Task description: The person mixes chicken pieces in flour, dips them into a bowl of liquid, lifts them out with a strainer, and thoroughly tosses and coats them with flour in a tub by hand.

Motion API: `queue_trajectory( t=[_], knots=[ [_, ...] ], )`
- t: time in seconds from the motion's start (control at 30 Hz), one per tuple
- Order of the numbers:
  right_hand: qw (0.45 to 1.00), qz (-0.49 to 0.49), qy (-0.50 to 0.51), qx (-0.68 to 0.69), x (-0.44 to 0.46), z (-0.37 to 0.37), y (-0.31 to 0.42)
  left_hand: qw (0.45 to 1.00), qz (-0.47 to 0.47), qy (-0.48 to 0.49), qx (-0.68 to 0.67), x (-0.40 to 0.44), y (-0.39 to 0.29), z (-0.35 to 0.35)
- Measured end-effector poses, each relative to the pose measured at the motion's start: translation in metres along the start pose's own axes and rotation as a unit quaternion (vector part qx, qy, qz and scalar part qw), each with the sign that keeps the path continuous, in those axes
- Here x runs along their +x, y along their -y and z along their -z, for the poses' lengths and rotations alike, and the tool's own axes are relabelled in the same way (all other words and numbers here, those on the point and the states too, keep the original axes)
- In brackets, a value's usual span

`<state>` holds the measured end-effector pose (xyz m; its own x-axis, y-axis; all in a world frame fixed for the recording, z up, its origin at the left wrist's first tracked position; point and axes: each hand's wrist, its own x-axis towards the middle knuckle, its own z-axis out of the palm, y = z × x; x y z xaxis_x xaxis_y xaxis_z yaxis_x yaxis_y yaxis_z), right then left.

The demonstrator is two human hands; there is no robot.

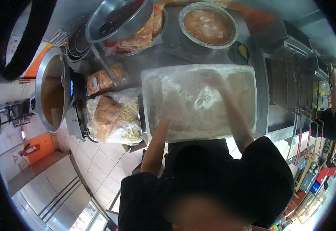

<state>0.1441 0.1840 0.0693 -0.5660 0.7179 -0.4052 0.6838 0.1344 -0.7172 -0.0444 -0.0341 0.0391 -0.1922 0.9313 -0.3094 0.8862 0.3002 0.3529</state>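
A large rectangular tub [254,96] of white flour-like powder [195,96] sits in front of me, with powder dusted over its walls. Both of my hands are inside it. My left hand [168,112], coated in powder, is near the tub's left side, its fingers smeared by motion. Farther in, toward the back right, my right hand [215,80] is blurred over the heaped powder. Whether either hand holds anything is hidden by the blur and the powder.
Left of the tub are plastic bags of food [116,115] and a big pot of brown liquid [52,96]. Behind stand a tilted metal bowl [118,21] and a round basin of cloudy liquid [208,25]. Fryers with wire baskets [291,77] line the right. Another person's hand [334,77] shows far right.
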Motion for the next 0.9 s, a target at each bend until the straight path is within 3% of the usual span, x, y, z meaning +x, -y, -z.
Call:
queue_trajectory(
  t=[0.03,0.07,0.1,0.17,0.23,0.33,0.43,0.47,0.57,0.6,0.67,0.73,0.8,0.87,0.9],
  knots=[
    [0.985,0.010,-0.056,-0.160,0.002,-0.034,-0.006,0.997,0.066,0.002,-0.051,-0.002,-0.024,0.022],
    [0.943,0.016,-0.109,-0.313,0.001,-0.067,-0.015,0.998,0.058,0.011,-0.013,-0.002,-0.021,-0.006],
    [0.957,0.078,-0.202,-0.193,-0.002,-0.082,-0.035,0.998,0.047,0.017,0.027,0.003,-0.008,-0.054],
    [0.982,0.049,-0.180,-0.036,-0.012,-0.055,-0.044,0.993,-0.063,0.082,0.052,0.020,0.004,-0.067],
    [0.981,0.018,-0.153,0.120,-0.028,-0.025,-0.043,0.943,-0.258,0.208,0.023,0.027,0.006,-0.027],
    [0.967,0.057,-0.240,-0.062,-0.062,0.007,-0.015,0.985,-0.057,0.144,-0.077,-0.014,-0.022,0.059],
    [0.970,0.084,-0.169,-0.154,-0.087,0.021,0.004,0.925,-0.191,0.006,-0.328,-0.015,-0.020,0.064],
    [0.966,0.098,-0.145,-0.188,-0.084,0.025,0.005,0.919,-0.203,-0.005,-0.339,-0.004,-0.017,0.054],
    [0.982,-0.074,-0.160,-0.064,-0.126,0.041,0.082,0.886,-0.238,-0.050,-0.395,0.024,-0.014,-0.005],
    [0.981,-0.031,-0.185,-0.039,-0.127,0.037,0.079,0.865,-0.257,-0.079,-0.424,0.029,-0.022,-0.008],
    [0.971,0.054,-0.233,0.010,-0.122,0.023,0.058,0.896,-0.273,-0.121,-0.328,0.031,-0.036,-0.008],
    [0.958,0.190,-0.207,-0.049,-0.118,0.014,0.044,0.955,-0.253,-0.143,-0.064,0.017,-0.061,0.027],
    [0.931,0.272,-0.215,-0.118,-0.121,-0.003,0.053,0.932,-0.201,-0.125,-0.274,0.025,-0.073,0.022],
    [0.986,0.086,-0.114,-0.090,-0.127,-0.006,0.078,0.911,-0.173,-0.118,-0.356,0.046,-0.078,-0.008],
    [0.993,0.044,-0.090,-0.061,-0.126,-0.006,0.076,0.917,-0.175,-0.125,-0.337,0.065,-0.071,-0.046]
  ],
)
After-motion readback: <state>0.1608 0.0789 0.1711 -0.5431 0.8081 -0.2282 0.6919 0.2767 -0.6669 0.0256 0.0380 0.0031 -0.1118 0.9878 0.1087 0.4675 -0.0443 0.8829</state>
